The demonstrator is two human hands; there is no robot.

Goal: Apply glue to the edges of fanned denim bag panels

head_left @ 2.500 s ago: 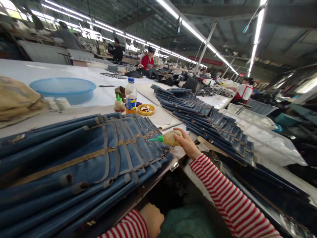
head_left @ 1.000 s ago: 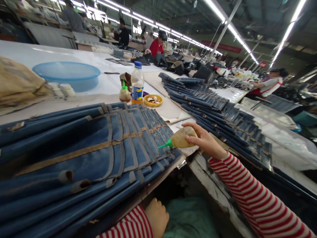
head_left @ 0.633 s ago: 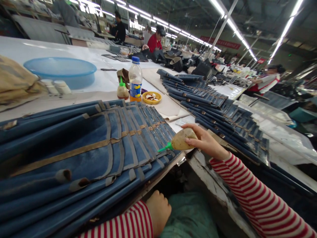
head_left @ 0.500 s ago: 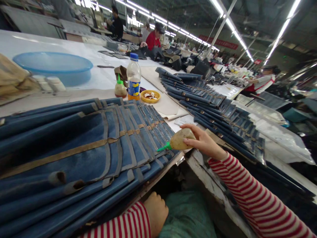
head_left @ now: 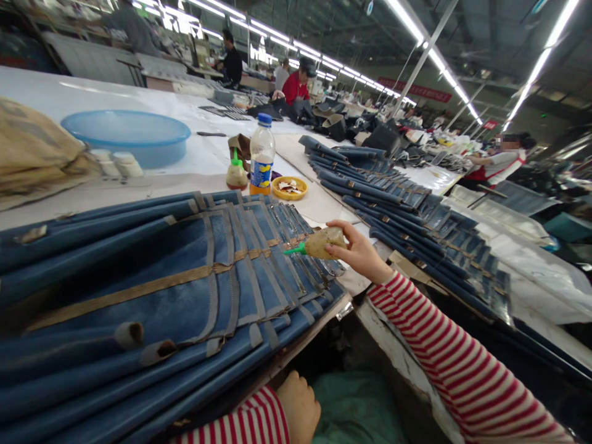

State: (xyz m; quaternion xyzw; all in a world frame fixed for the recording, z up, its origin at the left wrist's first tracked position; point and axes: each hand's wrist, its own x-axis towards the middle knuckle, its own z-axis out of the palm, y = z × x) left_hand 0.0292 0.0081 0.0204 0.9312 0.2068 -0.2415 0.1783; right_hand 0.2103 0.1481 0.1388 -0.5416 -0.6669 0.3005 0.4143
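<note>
My right hand (head_left: 358, 250) is closed round a squeeze glue bottle (head_left: 326, 243) with a green nozzle, tipped on its side and pointing left. The nozzle tip is just over the grey edge strips of the overlapped blue leather-like pieces (head_left: 185, 246); whether it touches cannot be made out. Shiny wet streaks show on the strips at the right end of this stack. A tan band runs across the pieces. My left hand (head_left: 300, 407) is a loose fist by the table's front edge, below the stack, with nothing seen in it.
Behind the stack stand a second glue bottle (head_left: 236, 174), a blue-capped drink bottle (head_left: 262, 154) and a yellow dish (head_left: 289, 187) of scraps. A blue basin (head_left: 127, 139) is at far left. More blue pieces (head_left: 393, 203) lie to the right. Other people work further off.
My right hand has carried the glue bottle up and left along the strips, away from the front edge. More wet streaks show on the strips. My left hand stays a fist; the view has shifted slightly.
</note>
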